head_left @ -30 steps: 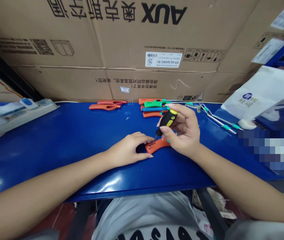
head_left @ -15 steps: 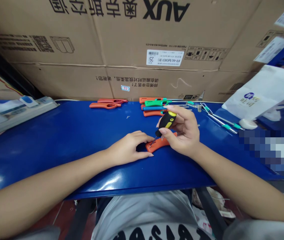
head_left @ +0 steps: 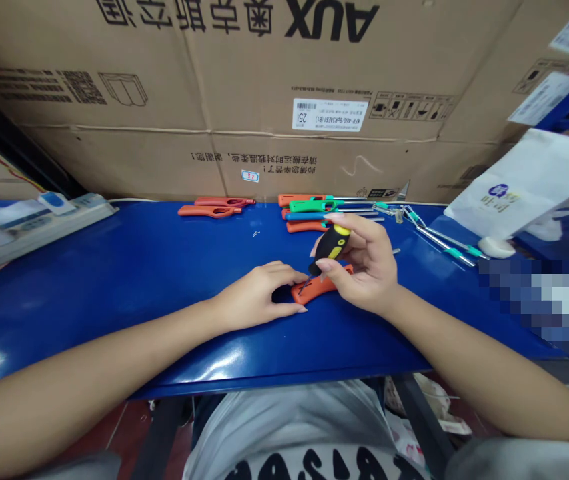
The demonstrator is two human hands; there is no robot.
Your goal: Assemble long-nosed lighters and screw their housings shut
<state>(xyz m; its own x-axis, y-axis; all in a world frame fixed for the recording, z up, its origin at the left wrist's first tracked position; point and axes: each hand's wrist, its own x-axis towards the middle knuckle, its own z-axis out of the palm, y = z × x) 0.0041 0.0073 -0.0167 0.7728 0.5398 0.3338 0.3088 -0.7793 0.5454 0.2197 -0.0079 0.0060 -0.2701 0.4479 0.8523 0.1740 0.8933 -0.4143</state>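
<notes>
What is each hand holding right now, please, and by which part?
The right hand holds the screwdriver by its black-and-yellow handle. The left hand holds the left end of the orange plastic piece against the blue table.

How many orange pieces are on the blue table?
5. Two orange pieces lie at the back left, two at the back middle, one in front, held by the left hand. The right hand, holding the screwdriver, may hide more.
</notes>
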